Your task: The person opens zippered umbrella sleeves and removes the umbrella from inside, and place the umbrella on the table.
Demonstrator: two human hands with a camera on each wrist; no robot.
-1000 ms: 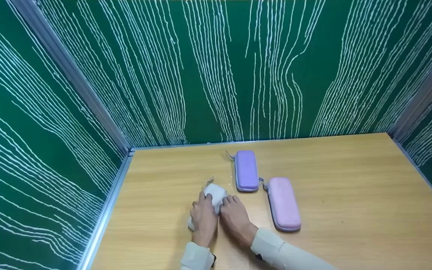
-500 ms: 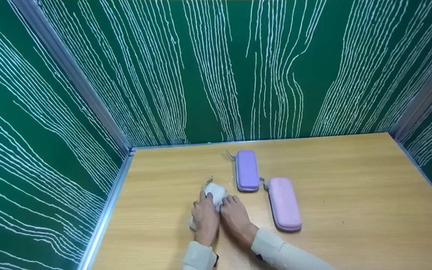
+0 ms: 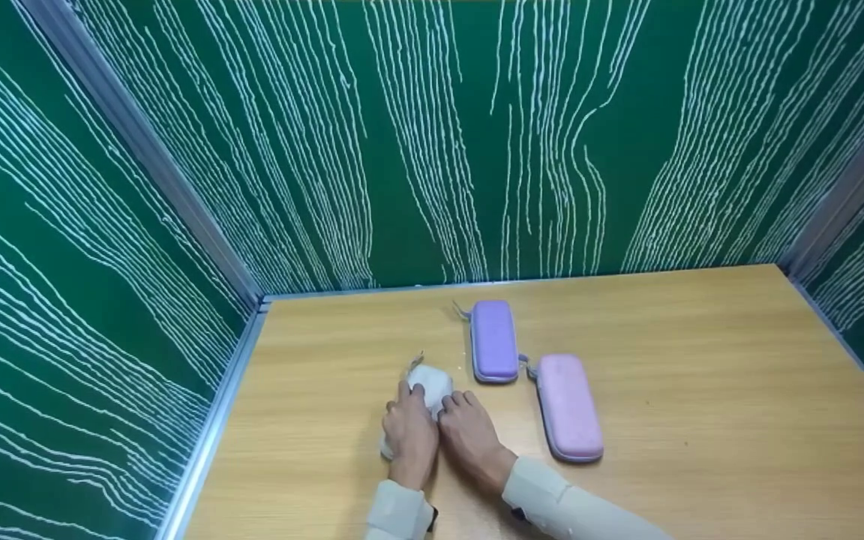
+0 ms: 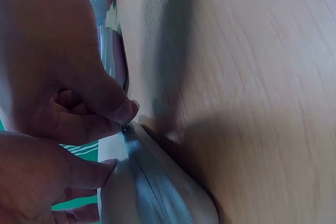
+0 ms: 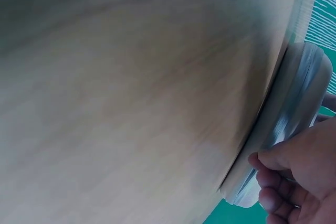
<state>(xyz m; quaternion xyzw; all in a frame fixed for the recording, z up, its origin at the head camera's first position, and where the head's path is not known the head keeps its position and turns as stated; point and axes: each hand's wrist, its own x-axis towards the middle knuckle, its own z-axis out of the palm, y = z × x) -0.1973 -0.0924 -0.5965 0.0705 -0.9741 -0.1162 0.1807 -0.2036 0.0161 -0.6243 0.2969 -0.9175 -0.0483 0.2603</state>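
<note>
A pale grey, rounded zip case (image 3: pixel 432 384) lies on the wooden table, slanted, with a small tag at its far end. My left hand (image 3: pixel 411 435) holds it from above, its fingers over the top and side. Beside it my right hand (image 3: pixel 471 435) works at the case's right side. In the left wrist view, the thumb and forefinger of the right hand (image 4: pixel 63 72) pinch the zip pull by the slider (image 4: pixel 125 128). The zip (image 4: pixel 152 187) runs along the side below it. From the right wrist view the pinched pull itself is hidden by the fingertips.
A purple case (image 3: pixel 494 341) stands out just behind and right of the hands. Further right lies a pink case (image 3: pixel 569 409), its strap end close to the purple one. Green panels (image 3: pixel 417 150) with white wavy lines rise behind and at both sides of the table (image 3: pixel 717 375).
Hardly anything differs: the far end of the grey case has shifted very slightly left. Both hands keep their hold, and the purple and pink cases stay put.
</note>
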